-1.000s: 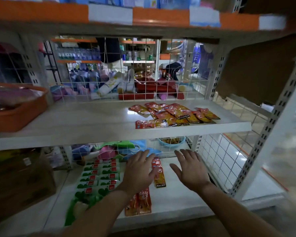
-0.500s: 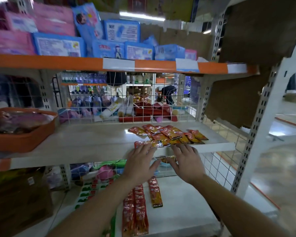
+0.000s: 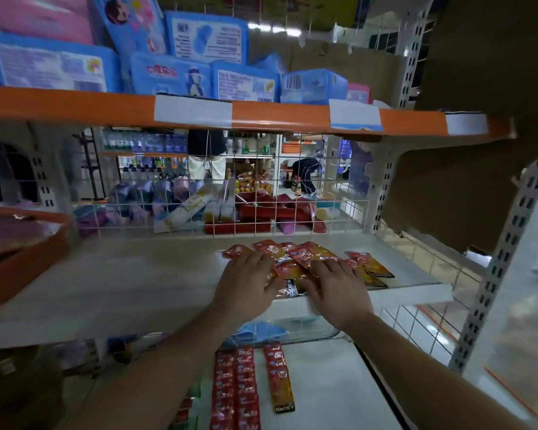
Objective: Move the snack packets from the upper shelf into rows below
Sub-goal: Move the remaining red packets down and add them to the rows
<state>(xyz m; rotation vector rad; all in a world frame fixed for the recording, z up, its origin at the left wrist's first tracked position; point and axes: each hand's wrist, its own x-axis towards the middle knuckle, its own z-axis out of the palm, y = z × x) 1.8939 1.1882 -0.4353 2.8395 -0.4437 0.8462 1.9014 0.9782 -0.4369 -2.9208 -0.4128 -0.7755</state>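
Both flat on the packets [image 3: 305, 257] at upper shelf [image 3: 137, 283] front: left hand [image 3: 246, 283] & right hand [image 3: 336, 288], fingers spread, nothing pinched yet, prob. to rake the loose pile together. Rows [image 3: 236, 386] lie on lower shelf [image 3: 330, 392], w/ room alongside.

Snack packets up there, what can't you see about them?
- Head view: the left hand and right hand cover part of the snack packets, so they cannot be counted.
- Their print: too small and blurred.
- The rows below: cut off by the bottom edge and the left arm.
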